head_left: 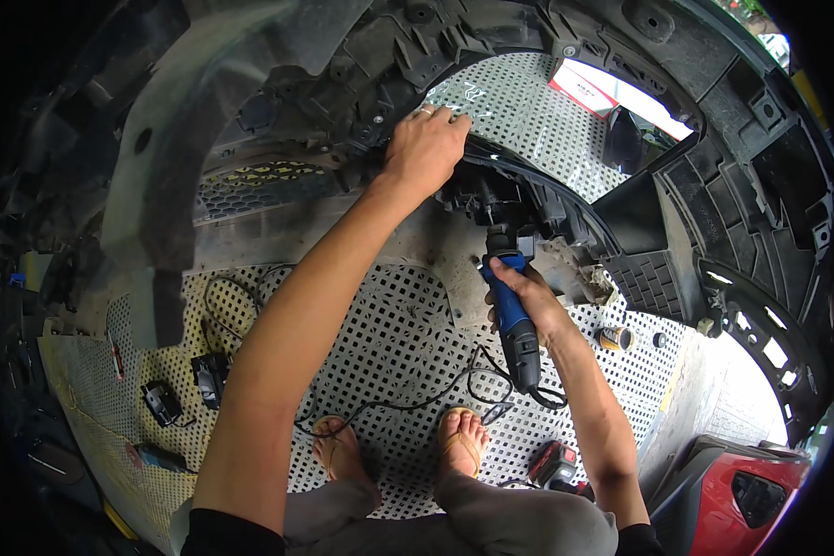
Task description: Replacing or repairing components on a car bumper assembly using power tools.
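Note:
A large black plastic car bumper [292,69], seen from its inner side, arches across the upper part of the view. My left hand [428,146] is closed over the bumper's edge beside the upper opening, fingers curled round it. In my right hand [525,295] is a blue and black corded rotary tool [510,310], gripped round its body. Its slim front end points up at the dark brackets below my left hand, but I cannot tell whether the tip touches them. A black cord [408,405] runs from the tool's rear across the floor.
White perforated floor mats [380,324] lie underfoot. A red and black battery tool [554,466] rests near my foot. Black parts [162,404] lie at left, a small can [616,338] at right. A red body panel [727,500] stands lower right, a white-red box [584,88] beyond the opening.

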Demonstrator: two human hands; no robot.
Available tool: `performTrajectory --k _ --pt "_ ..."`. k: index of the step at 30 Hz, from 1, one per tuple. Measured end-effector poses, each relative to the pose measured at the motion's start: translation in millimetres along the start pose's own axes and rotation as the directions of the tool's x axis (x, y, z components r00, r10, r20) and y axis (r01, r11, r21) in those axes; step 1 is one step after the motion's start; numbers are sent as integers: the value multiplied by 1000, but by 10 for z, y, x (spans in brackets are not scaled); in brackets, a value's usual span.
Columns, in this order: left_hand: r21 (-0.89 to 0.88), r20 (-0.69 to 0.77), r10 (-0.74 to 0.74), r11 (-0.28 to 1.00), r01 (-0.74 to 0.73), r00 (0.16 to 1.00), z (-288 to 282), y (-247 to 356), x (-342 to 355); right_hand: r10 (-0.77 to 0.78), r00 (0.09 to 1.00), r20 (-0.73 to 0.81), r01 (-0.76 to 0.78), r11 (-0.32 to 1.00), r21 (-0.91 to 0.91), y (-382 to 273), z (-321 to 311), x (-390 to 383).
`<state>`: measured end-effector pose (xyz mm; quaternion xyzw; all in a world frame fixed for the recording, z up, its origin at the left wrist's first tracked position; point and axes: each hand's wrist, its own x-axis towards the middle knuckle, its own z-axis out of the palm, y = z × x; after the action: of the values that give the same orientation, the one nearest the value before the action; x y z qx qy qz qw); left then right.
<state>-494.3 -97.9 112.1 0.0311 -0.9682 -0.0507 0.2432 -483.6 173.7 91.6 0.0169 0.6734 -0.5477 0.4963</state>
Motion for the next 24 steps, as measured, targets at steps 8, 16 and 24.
performTrajectory --k 8,16,24 --pt "-9 -1 -5 1000 5 1000 -12 5 -1 -10 1000 -4 10 1000 -2 19 31 -21" --pt "-5 7 -7 1000 7 1000 -18 -3 6 -8 1000 -7 8 999 35 44 51 -20" --pt "1 6 -15 1000 15 1000 4 14 0 -12 1000 -5 13 999 52 47 3 -10"
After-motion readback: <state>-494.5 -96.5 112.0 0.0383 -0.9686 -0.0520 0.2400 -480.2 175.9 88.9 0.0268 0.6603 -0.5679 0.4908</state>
